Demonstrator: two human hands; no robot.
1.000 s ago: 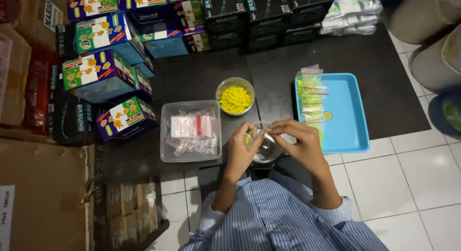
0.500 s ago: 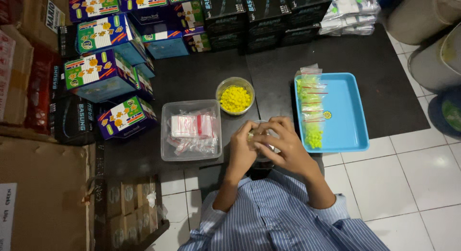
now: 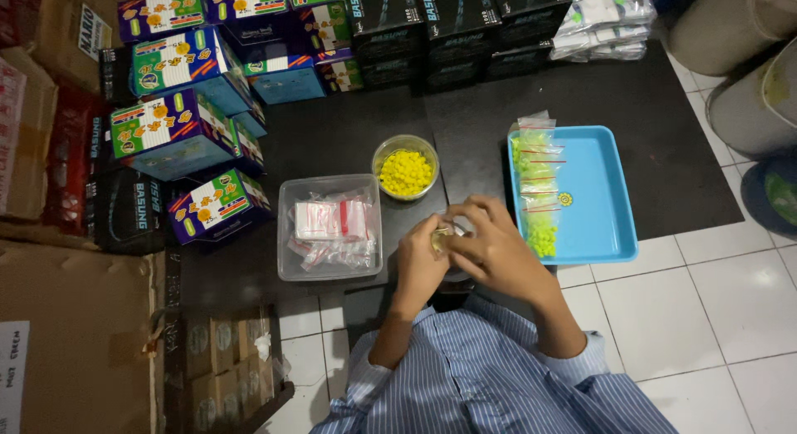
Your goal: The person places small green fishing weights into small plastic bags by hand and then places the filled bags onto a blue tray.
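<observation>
Pinching small crinkly clear plastic bag [image 3: 442, 237], both hands: left [image 3: 419, 260], right [image 3: 496, 250]

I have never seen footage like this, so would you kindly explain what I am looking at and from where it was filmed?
There is no machine here: the one picture comes from a camera on a person's head, looking down at their own two bare hands. The left hand and right hand meet over a mostly hidden clear bowl, pinching a small clear bag between them. On the dark mat lie a round tub of yellow beads, a clear box of empty zip bags and a blue tray with a row of filled bags. Colourful cartons are stacked to the left.
</observation>
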